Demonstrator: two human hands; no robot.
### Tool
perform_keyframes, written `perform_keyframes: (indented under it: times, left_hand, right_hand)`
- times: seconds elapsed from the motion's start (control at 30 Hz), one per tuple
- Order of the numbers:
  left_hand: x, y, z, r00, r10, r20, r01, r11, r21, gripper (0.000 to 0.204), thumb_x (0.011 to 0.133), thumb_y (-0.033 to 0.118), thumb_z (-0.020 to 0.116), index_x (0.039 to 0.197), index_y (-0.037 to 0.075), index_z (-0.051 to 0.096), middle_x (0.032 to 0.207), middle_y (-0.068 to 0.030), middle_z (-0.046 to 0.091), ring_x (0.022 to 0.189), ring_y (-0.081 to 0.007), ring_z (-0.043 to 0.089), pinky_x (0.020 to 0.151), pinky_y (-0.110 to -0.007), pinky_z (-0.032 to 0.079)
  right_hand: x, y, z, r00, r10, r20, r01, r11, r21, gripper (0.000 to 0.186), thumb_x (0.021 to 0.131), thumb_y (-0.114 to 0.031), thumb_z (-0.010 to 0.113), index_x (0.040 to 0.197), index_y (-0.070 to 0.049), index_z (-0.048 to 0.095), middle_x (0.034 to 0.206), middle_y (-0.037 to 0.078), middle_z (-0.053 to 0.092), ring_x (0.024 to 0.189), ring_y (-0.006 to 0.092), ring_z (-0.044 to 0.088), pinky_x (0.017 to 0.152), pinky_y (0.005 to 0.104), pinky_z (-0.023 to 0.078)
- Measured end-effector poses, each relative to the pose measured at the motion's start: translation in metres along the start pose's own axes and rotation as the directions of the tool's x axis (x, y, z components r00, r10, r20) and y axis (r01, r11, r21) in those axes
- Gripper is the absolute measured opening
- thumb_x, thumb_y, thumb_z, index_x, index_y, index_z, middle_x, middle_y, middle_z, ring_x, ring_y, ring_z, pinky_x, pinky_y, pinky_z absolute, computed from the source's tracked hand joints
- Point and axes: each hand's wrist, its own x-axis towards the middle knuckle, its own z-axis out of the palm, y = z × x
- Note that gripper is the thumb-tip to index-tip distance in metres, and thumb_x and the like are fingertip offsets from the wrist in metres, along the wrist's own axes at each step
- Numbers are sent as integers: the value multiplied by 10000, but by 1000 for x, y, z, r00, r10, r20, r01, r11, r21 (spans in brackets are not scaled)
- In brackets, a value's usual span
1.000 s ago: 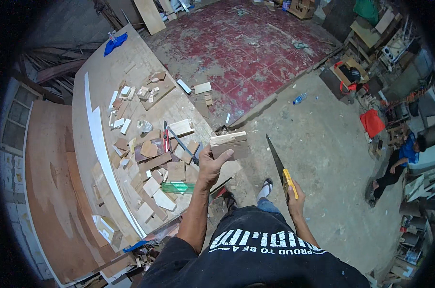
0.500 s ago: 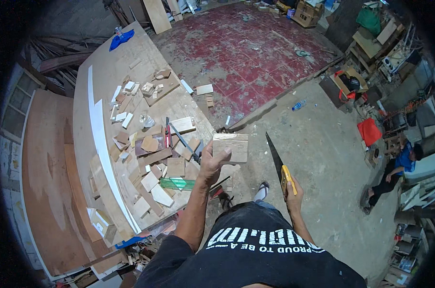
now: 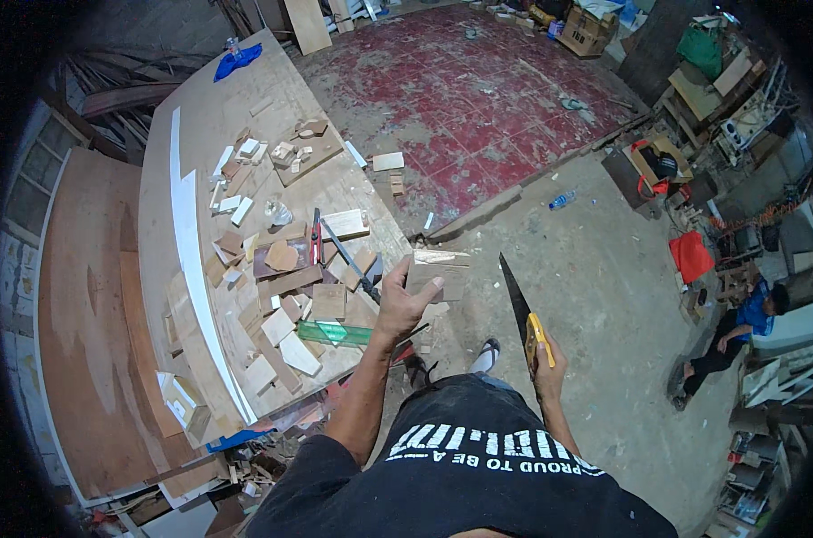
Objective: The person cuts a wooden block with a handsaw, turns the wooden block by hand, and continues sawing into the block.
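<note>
In my left hand (image 3: 401, 305) is a squarish wooden block (image 3: 442, 280), held out past the table's right edge, its pale upper edge looking rough and splintered. The thumb lies across the block's face. My right hand (image 3: 548, 363) is closed around the yellow handle of a handsaw (image 3: 519, 300), whose dark blade points up and away from me. The saw and the block are apart. On the table next to my left hand lie a green clear ruler-like strip (image 3: 335, 334), a red-handled tool (image 3: 316, 235), a long dark bar (image 3: 345, 260) and several wood offcuts (image 3: 328, 301).
The plywood-topped table (image 3: 191, 125) fills the left, with a blue cloth (image 3: 238, 61) at its far end. A step edges the red tiled floor (image 3: 460, 99). A plastic bottle (image 3: 562, 200) lies on the concrete. Another person (image 3: 738, 336) sits at the far right.
The block in my left hand has tipped, so more of its splintered edge shows. My right hand keeps the saw in nearly the same place. The view has shifted slightly.
</note>
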Motion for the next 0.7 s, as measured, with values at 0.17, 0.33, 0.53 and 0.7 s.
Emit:
perform_keyframes:
  times: [0.17,0.33,0.53,0.7]
  left_hand:
    - [-2,-3,1,984,171,-46,-133,889,437,264,815,116,712,1034,-6,631,894,-87,651,825,-158,618,741,-306,495]
    - [-3,1,7,944,330,-11,-266,778,569,268,764,84,709,1000,-16,629,871,-138,608,819,-256,614,739,-351,483]
    - [-5,2,9,945,326,-3,-246,720,649,297,733,65,695,1007,-27,624,902,-180,583,851,-343,601,757,-391,482]
    - [-3,1,10,949,316,-8,-231,709,666,302,726,66,698,1003,-29,622,899,-186,573,846,-361,592,755,-404,481]
  right_hand:
    - [0,3,-3,977,-214,-18,210,970,-122,453,964,-250,544,1261,92,558,1218,218,618,1144,277,579,993,345,422]
    - [0,10,-5,978,-209,-17,206,972,-110,450,962,-248,547,1253,95,563,1219,222,617,1145,277,579,994,344,421]
    - [-3,3,-3,973,-229,-21,226,968,-107,433,957,-241,554,1244,82,577,1208,224,624,1130,281,587,984,345,426]
    - [1,9,-4,973,-228,-26,224,968,-116,438,957,-248,555,1239,86,577,1206,227,625,1126,289,590,984,348,426]
